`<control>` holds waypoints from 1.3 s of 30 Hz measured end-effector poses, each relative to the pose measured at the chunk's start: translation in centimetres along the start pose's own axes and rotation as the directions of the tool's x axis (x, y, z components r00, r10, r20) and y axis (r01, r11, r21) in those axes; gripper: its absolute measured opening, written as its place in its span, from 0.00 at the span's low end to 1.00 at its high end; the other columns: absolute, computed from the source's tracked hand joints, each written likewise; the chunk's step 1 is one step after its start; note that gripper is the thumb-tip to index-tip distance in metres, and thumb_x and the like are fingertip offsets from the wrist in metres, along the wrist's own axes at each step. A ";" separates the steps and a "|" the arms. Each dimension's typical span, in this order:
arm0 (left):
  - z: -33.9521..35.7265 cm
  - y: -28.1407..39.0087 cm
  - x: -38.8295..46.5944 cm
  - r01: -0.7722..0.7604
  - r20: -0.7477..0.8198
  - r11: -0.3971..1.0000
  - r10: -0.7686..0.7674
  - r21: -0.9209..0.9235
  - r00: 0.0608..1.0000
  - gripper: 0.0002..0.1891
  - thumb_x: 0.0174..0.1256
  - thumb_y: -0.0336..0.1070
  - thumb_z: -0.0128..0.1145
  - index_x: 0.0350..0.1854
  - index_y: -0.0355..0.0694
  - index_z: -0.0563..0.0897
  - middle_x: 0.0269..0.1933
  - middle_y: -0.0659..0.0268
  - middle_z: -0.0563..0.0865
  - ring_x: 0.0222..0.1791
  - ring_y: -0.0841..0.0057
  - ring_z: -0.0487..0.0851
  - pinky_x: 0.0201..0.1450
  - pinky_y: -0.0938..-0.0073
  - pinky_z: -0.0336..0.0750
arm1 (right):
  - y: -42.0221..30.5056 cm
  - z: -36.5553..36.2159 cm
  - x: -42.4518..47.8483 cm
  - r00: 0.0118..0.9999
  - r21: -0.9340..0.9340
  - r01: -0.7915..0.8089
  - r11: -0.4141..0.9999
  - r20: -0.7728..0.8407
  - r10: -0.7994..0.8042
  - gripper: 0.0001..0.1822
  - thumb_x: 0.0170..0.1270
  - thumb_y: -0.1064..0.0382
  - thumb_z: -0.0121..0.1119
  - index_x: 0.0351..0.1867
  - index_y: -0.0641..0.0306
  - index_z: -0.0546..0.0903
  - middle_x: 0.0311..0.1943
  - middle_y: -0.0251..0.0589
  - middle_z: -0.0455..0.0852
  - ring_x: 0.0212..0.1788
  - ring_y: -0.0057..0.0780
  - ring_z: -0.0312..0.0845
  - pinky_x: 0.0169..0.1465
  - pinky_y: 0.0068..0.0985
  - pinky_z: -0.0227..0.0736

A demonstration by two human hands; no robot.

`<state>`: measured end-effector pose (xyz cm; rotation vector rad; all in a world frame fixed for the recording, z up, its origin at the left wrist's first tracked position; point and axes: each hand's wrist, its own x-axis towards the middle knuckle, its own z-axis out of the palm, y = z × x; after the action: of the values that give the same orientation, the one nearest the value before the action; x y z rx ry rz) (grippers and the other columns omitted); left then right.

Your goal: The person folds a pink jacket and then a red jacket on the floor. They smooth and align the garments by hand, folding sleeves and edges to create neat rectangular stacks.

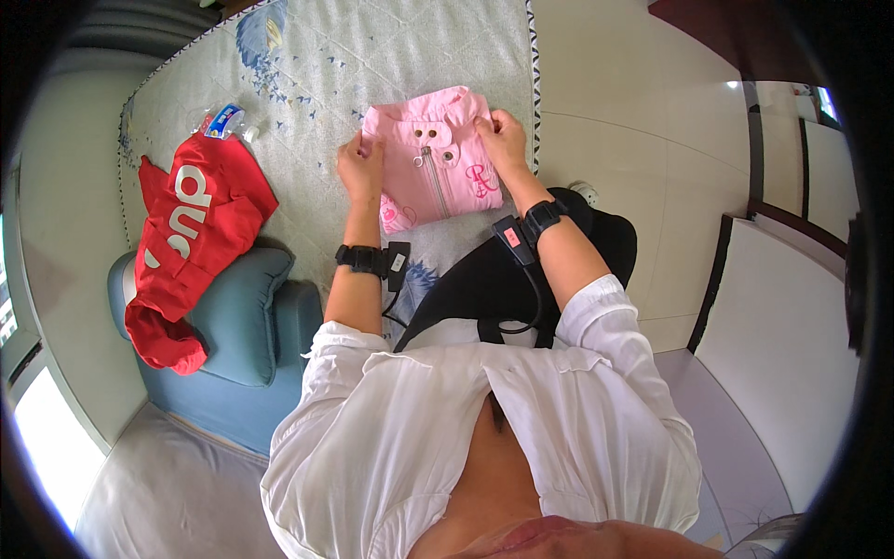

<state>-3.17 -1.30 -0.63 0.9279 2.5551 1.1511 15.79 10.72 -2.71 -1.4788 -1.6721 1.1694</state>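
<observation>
A pink zip-up jacket [412,182] lies folded into a neat rectangle on the pale quilted sofa cover [419,49]. Its collar points away from me, and a metal zipper with a ring pull runs down the front beside several snap buttons. My left hand [362,168] pinches the jacket's left edge just below the collar. On the other side, my right hand [503,142] grips the right edge near the collar, thumb on top. The fingers under the cloth are partly hidden.
To the left, a red garment [202,216] with white lettering drapes over a teal cushion [244,314] and the sofa arm [209,412]. A clear plastic bottle [225,121] with a blue label lies beside it. Tiled floor [614,140] borders the cover's right edge.
</observation>
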 end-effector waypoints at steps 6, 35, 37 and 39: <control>-0.7 -0.6 1.3 0.488 0.451 0.700 -0.260 -0.521 0.854 0.09 0.54 0.31 0.59 0.35 0.33 0.78 0.25 0.70 0.76 0.22 0.84 0.73 0.24 0.83 0.69 | 0.6 0.5 0.1 1.000 0.041 -0.005 0.999 0.027 0.004 0.14 0.48 0.58 0.62 0.26 0.68 0.75 0.21 0.47 0.78 0.25 0.35 0.76 0.31 0.28 0.68; -0.8 2.4 0.6 -0.377 -0.003 0.923 0.378 0.071 0.926 0.16 0.49 0.27 0.54 0.43 0.37 0.75 0.47 0.55 0.74 0.47 0.59 0.73 0.48 0.65 0.69 | -5.4 0.7 -3.4 0.926 -0.449 0.377 0.810 0.210 -0.315 0.09 0.47 0.64 0.56 0.32 0.60 0.75 0.37 0.41 0.77 0.45 0.41 0.70 0.45 0.36 0.66; -0.6 3.5 0.6 -0.530 0.168 0.846 0.532 -0.061 0.830 0.18 0.47 0.25 0.53 0.45 0.40 0.76 0.47 0.58 0.75 0.48 0.59 0.71 0.51 0.65 0.67 | -5.2 1.4 -3.7 0.933 -0.434 0.359 0.827 0.139 -0.332 0.05 0.45 0.63 0.57 0.24 0.60 0.75 0.30 0.39 0.79 0.39 0.39 0.73 0.41 0.33 0.69; 0.6 4.0 0.9 -0.562 0.224 0.808 0.589 -0.178 0.776 0.18 0.47 0.26 0.54 0.45 0.42 0.77 0.46 0.59 0.76 0.48 0.59 0.71 0.52 0.65 0.66 | -5.3 1.6 -3.6 0.939 -0.450 0.342 0.825 0.144 -0.311 0.06 0.44 0.62 0.57 0.22 0.61 0.76 0.27 0.40 0.79 0.35 0.39 0.74 0.36 0.32 0.70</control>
<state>-1.76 1.62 2.00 1.7880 2.0145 1.1671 12.75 6.93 1.81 -1.3469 -2.2637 0.6522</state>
